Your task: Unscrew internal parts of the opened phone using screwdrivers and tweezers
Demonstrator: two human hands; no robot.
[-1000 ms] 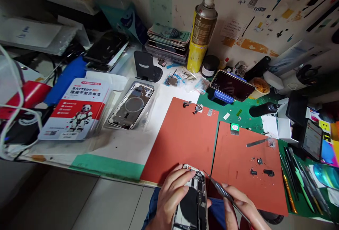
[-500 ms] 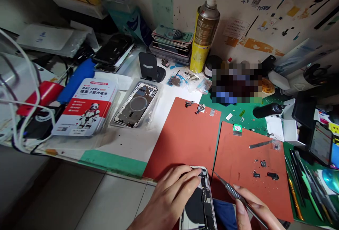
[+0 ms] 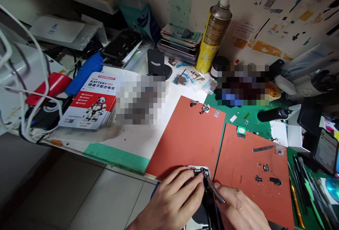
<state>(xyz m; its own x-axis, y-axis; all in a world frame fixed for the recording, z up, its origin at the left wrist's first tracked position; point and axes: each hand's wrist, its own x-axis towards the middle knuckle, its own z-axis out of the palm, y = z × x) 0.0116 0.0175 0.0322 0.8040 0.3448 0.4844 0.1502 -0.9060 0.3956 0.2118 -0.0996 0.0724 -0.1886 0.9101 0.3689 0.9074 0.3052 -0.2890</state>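
An opened phone (image 3: 200, 216) with its inner parts bare lies at the bottom edge of the view, partly hidden by my hands. My left hand (image 3: 176, 198) is closed over its upper part, fingertips pressed together near the top. A glossy black strip (image 3: 210, 205) stands tilted along the phone's right side. Between the fingers of my right hand (image 3: 239, 205) is a slim metal pry tool (image 3: 218, 193) with a ridged grip. Its tip reaches in at the phone's top right, close to my left fingertips; the exact contact is hidden.
Red mats (image 3: 189, 134) cover the bench. Small phone parts (image 3: 266, 168) and tweezers (image 3: 263, 148) lie on the right mat. Several tools (image 3: 308, 187) stand along the right edge. A battery package (image 3: 91, 99) sits left, and a yellow spray can (image 3: 214, 34) stands behind.
My right hand has brought the pry tool left, from beside the phone into its upper right. The black strip now shows tilted up. My left fingers have closed together; the view has shifted slightly.
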